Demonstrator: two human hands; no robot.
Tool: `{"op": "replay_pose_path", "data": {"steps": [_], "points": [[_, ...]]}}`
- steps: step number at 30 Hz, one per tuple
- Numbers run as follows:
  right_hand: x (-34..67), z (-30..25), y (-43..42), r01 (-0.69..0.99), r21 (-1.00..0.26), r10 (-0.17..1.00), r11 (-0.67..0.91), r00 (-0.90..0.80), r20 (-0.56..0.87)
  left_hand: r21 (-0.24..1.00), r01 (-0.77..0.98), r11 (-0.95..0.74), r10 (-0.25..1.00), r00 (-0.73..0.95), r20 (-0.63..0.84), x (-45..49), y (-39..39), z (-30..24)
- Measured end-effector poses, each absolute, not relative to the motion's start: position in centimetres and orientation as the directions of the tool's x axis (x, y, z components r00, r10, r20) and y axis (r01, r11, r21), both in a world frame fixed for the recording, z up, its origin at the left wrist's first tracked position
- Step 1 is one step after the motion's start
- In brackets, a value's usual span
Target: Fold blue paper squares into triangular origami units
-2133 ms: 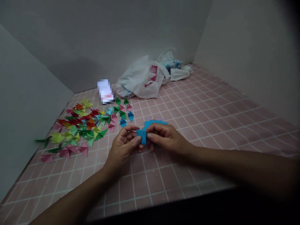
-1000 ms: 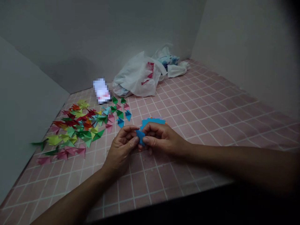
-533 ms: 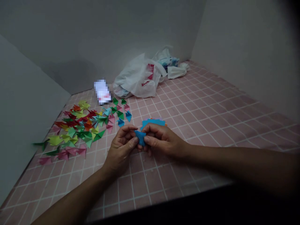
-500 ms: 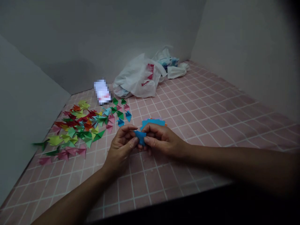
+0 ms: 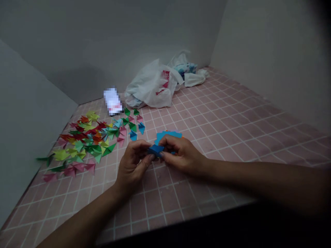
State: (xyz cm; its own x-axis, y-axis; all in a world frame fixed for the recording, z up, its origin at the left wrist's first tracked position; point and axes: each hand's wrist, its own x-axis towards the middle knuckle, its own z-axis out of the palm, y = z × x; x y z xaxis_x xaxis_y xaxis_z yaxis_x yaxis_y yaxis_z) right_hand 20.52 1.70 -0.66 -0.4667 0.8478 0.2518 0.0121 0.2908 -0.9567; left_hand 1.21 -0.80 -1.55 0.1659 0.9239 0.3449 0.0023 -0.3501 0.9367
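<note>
White item (image 5: 112, 101) by wall pixelated; blue sheet stack (image 5: 168, 135) mostly hidden behind right hand (image 5: 178, 155).

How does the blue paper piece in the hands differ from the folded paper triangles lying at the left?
The blue paper piece is pinched between the left hand and right hand; the folded paper triangles lie loose on the pink tiled surface, untouched. The held piece is single and blue; the triangles are many, in green, yellow, red, pink and blue. Both are small pieces of folded paper.

On my feed I see folded coloured paper triangles (image 5: 88, 141) scattered left on the pink checked tabletop (image 5: 232, 120), with a white plastic bag (image 5: 152, 86) at the back.
</note>
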Motion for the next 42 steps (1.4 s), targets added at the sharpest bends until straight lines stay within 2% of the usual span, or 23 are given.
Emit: {"op": "replay_pose_path", "data": {"steps": [6, 17, 21, 25, 30, 35, 42], "points": [[20.7, -0.7, 1.7, 0.06, -0.931, 0.837, 0.36, -0.462, 0.293, 0.945, 0.033, -0.327, 0.924, 0.224, 0.312, 1.1, -0.7, -0.9], [20.7, -0.6, 2.0, -0.036, -0.958, 0.843, 0.284, -0.467, 0.268, 0.889, 0.198, -0.414, 0.899, 0.241, 0.365, 0.9, -0.6, -0.8], [20.5, -0.9, 1.9, -0.086, -0.964, 0.852, 0.253, -0.452, 0.264, 0.803, 0.277, -0.528, 0.847, 0.241, 0.474, 0.8, -0.5, -0.5], [20.7, -0.8, 1.8, -0.096, -0.952, 0.857, 0.291, -0.416, 0.304, 0.654, 0.383, -0.652, 0.756, 0.269, 0.596, 0.7, -0.4, -0.2], [21.0, -0.3, 1.8, -0.037, -0.904, 0.82, 0.426, -0.407, 0.403, 0.466, 0.529, -0.71, 0.681, 0.344, 0.647, 0.5, -0.4, -0.3], [21.1, -0.5, 1.9, 0.092, -0.828, 0.767, 0.553, -0.443, 0.464, 0.426, 0.559, -0.711, 0.668, 0.352, 0.655, 0.4, -0.4, -0.7], [21.1, -0.8, 2.2, 0.172, -0.827, 0.801, 0.535, -0.415, 0.432, 0.37, 0.568, -0.735, 0.634, 0.381, 0.673, 0.0, -0.6, -0.9]]}}
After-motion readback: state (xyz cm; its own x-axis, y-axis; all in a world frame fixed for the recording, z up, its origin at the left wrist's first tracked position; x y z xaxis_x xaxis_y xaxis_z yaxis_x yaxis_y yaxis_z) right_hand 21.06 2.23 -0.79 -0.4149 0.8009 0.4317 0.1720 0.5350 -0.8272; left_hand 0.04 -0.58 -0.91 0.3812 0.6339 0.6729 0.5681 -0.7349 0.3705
